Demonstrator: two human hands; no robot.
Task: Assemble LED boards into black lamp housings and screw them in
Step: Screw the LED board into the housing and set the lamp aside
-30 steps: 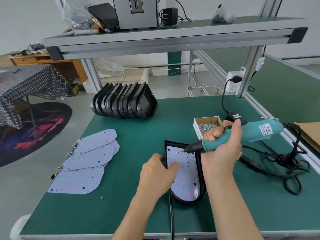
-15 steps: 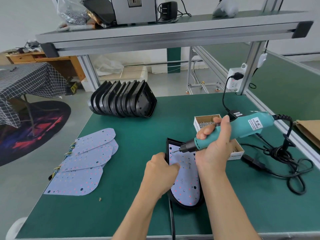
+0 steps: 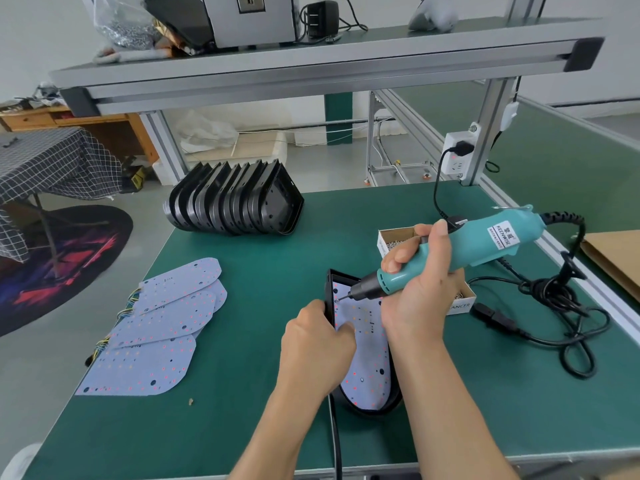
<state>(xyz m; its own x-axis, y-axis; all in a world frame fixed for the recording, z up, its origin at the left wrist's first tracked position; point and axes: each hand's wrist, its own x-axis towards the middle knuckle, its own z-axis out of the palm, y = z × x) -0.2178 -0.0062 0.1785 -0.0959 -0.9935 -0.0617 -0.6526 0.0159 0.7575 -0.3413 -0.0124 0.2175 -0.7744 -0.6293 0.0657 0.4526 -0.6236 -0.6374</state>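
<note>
A black lamp housing [image 3: 394, 400] lies flat on the green mat with a pale LED board [image 3: 367, 368] seated inside it. My left hand [image 3: 317, 344] grips the housing's left rim, fingers curled over onto the board. My right hand [image 3: 420, 292] holds a teal electric screwdriver [image 3: 460, 252], tilted down to the left, with its bit tip touching the board's upper left corner. Spare LED boards [image 3: 162, 317] lie fanned at the left. A row of empty black housings [image 3: 235, 200] stands on edge at the back.
A small cardboard box of screws [image 3: 398, 237] sits behind my right hand. The screwdriver's black cable [image 3: 568, 306] coils on the mat at the right, running to a wall socket [image 3: 457, 157]. An overhead shelf [image 3: 311, 60] spans the bench. A brown cardboard piece [image 3: 616, 258] lies far right.
The screwdriver has come down and left, from hovering over the board to its tip touching the upper left corner. My left hand stays on the housing's rim.
</note>
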